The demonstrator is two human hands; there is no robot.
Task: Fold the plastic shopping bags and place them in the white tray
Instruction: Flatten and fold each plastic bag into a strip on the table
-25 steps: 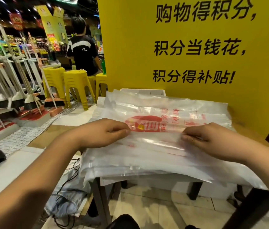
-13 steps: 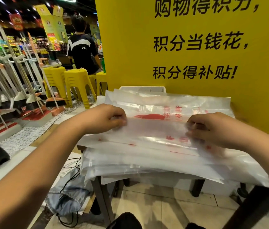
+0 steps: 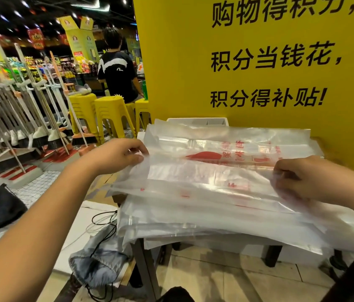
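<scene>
A stack of clear plastic shopping bags (image 3: 215,216) with red print covers a small dark table. The top bag (image 3: 211,177) is partly folded over, its near edge lifted toward the far side. My left hand (image 3: 117,156) pinches the bag's left end. At the right end my right hand (image 3: 298,179) grips the same bag, fingers curled under the plastic. The white tray (image 3: 198,121) stands behind the stack against the yellow wall, mostly hidden by the bags.
A yellow sign wall (image 3: 258,62) rises right behind the table. Yellow stools (image 3: 110,114) and a person in a black shirt (image 3: 117,70) are at the back left. Brooms and dustpans (image 3: 19,118) line the left. A cloth bag with cords (image 3: 97,262) lies on the floor.
Both hands have moved apart along the top bag toward its ends and lifted its near edge over toward the far side, covering more of the red logo.
</scene>
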